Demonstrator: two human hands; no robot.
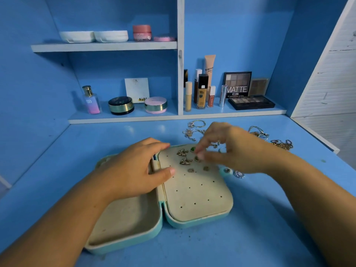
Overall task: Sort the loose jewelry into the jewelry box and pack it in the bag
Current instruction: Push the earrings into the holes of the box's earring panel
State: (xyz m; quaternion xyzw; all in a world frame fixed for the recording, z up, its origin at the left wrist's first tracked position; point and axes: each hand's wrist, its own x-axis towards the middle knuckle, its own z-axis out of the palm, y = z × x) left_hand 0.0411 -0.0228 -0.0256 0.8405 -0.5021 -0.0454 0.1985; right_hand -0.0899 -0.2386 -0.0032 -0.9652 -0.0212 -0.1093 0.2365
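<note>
Earrings part-sorted into box [198,201]
L hand [133,170] flat on box; R hand [229,149] pinches stud [197,158]; chains [282,144] behind box still loose, packing undone.

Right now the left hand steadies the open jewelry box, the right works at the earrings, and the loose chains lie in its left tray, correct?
No: in the head view the loose chains lie on the desk beyond the jewelry box, not in its left tray. The rest holds.

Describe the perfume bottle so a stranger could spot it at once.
Look in the lower left compartment of the blue shelf unit. The perfume bottle stands leftmost, beside a black round compact. Only it is tall and clear, gold-capped, tinted pink-purple.
</note>
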